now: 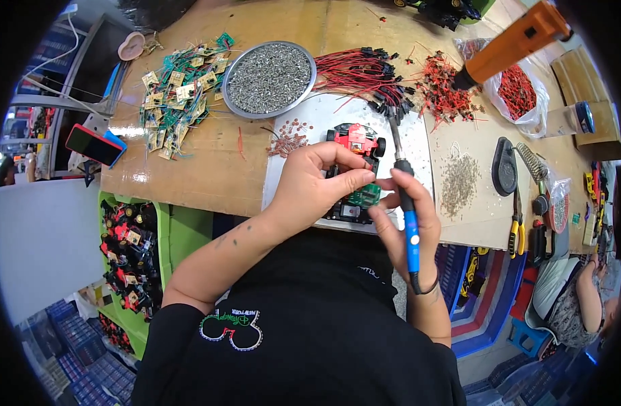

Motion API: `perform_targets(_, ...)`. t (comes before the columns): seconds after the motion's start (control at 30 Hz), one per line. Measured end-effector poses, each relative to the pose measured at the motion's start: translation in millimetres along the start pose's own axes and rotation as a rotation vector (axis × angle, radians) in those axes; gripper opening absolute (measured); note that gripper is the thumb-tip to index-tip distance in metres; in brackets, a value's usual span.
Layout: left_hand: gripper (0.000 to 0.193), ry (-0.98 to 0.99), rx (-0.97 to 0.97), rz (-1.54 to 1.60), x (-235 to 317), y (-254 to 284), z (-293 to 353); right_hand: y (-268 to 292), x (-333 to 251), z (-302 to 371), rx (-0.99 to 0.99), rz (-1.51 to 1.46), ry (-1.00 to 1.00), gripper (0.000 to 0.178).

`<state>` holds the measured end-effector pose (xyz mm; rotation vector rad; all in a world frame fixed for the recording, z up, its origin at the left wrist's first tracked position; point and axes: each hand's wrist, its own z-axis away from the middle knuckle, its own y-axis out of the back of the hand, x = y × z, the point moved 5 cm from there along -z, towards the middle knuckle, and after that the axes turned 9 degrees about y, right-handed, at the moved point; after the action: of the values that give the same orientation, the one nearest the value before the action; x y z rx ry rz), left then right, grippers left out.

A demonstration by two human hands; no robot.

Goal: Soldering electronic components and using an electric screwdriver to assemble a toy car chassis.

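My left hand (317,181) reaches over a small red and black toy car (358,138) on a white sheet (329,111). Its thumb and forefinger pinch at the edge of a green circuit board (366,195) above the car's rear part. A soldering iron (412,245) with a blue handle lies in my right hand (422,206), its metal tip pointing away from me. The right fingertips come close to the board; whether they touch it I cannot tell. Black connectors of red-wired leads (351,71) lie around the iron's tip.
A metal bowl of screws (268,80) stands beyond my left hand, beside piled wired circuit boards (178,95). An orange power screwdriver (513,44) hangs at upper right. Pliers (517,230) and a black iron stand (504,166) lie right. A green crate (163,237) holds toy cars.
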<state>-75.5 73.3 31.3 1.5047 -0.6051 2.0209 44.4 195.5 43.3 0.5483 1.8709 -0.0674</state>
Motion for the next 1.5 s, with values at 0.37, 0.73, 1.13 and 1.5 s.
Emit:
perform_targets(0.37, 0.013, 0.32, -0.142, -0.006, -31, 35, -3, -7, 21, 21, 0.026, 0.168, -0.086, 0.043)
perform_targets(0.73, 0.012, 0.409, -0.317, 0.159, -29, 21, 0, -13, 27, 20, 0.015, 0.209, -0.029, 0.037)
perform_targets(1.13, 0.01, 0.097, -0.029, -0.487, -17, 12, 11, -14, 18, -5, 0.038, 0.305, 0.028, 0.05)
perform_targets(1.5, 0.015, 0.242, 0.027, -0.204, -39, 7, 6, -7, 13, 0, 0.046, 0.428, 0.105, 0.042)
